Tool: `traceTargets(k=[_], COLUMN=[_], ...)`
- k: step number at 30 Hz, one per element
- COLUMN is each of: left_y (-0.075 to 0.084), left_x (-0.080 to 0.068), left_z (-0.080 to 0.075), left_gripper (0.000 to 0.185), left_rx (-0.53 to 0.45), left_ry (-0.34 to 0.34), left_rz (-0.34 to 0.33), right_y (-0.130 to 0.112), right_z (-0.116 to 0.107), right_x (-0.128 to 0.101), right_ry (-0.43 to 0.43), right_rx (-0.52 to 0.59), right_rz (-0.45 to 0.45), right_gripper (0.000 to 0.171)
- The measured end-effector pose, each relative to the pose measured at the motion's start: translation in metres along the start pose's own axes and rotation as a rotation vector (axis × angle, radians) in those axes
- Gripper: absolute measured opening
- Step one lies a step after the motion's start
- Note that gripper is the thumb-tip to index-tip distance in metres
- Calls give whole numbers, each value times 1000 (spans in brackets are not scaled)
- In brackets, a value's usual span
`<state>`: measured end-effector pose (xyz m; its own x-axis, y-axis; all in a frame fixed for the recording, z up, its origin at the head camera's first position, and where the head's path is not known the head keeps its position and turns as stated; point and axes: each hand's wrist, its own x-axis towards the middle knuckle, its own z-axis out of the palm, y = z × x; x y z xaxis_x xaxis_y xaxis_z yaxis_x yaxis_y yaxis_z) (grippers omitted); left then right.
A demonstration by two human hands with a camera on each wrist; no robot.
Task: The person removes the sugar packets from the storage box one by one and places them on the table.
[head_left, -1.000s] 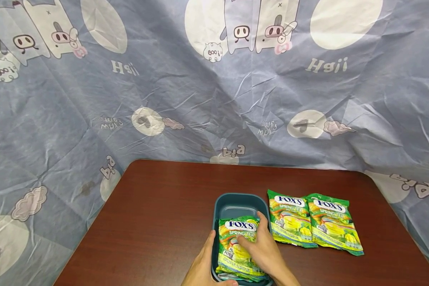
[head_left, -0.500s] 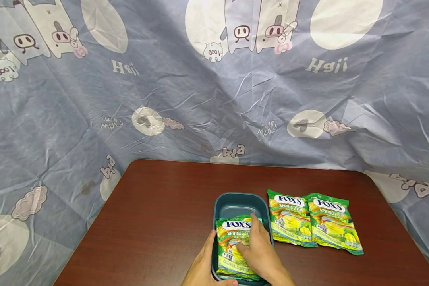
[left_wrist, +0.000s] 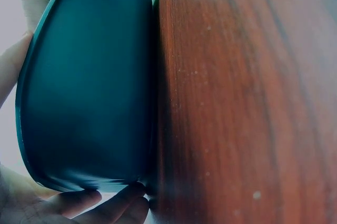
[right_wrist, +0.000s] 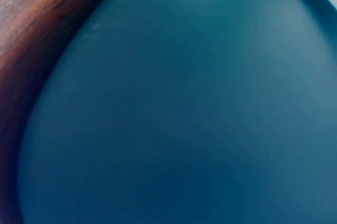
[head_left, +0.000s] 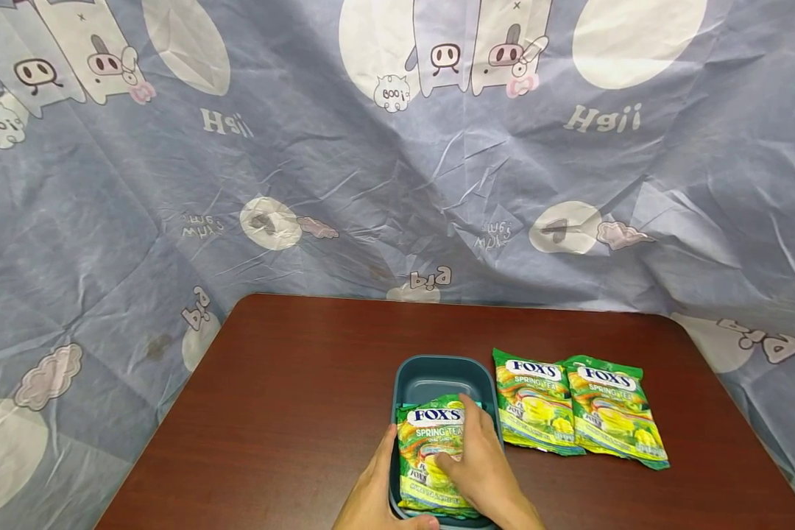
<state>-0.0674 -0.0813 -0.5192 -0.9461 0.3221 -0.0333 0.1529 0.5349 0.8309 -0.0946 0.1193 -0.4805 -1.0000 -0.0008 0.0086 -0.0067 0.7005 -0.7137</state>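
From my feed, head view: left hand (head_left: 377, 493) sits at the near-left edge of the teal tub (head_left: 437, 372), palm against its outer wall, thumb up along the left rim, fingers curled round the near corner, so that grip has hold of the tub. Left wrist view confirms it: tub wall (left_wrist: 89, 87) fills the left half, fingertips (left_wrist: 113, 203) wrap under the near end, and the tub stands on the brown surface (left_wrist: 247, 103). Moving right, a green candy bag (head_left: 430, 449) lies inside the tub, label up, filling the near part; the far end of the tub floor is bare. Right hand (head_left: 480, 464) lies on top of that bag, fingers fairly straight across its right side, index tip near the bag's top right corner, thumb bent in over the middle of the label. I read that grip as flat and pressing down, though I can't tell if the thumb pinches the wrapper. Right wrist view shows only blurred teal wall (right_wrist: 184, 113) and a sliver of surface. Right of the tub, two more candy bags (head_left: 579, 408) lie flat on the surface, side by side, edges overlapping, the nearer one just beside the tub's right rim. A blue cartoon-print cloth (head_left: 305, 184) hangs behind the surface.
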Motion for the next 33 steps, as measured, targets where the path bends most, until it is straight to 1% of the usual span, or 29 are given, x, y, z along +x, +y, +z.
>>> traceTargets(k=[3, 7, 11, 13, 16, 19, 22, 28, 33], left_y=[1, 2, 2, 1, 1, 1, 2, 1, -1], left_x=[-1, -1, -1, -1, -2, -2, -2, 0, 0], left_z=[-1, 0, 1, 1, 2, 3, 3, 3, 4], left_gripper=[133, 132, 131, 131, 131, 131, 131, 131, 131], left_rx=[-9, -12, -17, -3, 10, 3, -2, -12, -12], left_ry=[-8, -12, -8, 0, 4, 4, 2, -4, -3], left_rz=[-10, -4, -3, 16, 21, 2, -20, -33, -22], right_y=[1, 3, 4, 4, 6, 7, 8, 10, 11], right_z=[-3, -7, -10, -10, -12, -15, -18, -18, -17], right_x=[1, 3, 4, 4, 4, 5, 5, 4, 5], right_ry=[5, -31, -52, -54, -61, -78, -104, -119, -146], right_rx=[9, 17, 31, 45, 92, 167, 208, 204, 189], right_rz=[17, 65, 83, 81, 79, 85, 89, 54, 30], right_gripper=[95, 92, 87, 85, 80, 73, 67, 65, 67])
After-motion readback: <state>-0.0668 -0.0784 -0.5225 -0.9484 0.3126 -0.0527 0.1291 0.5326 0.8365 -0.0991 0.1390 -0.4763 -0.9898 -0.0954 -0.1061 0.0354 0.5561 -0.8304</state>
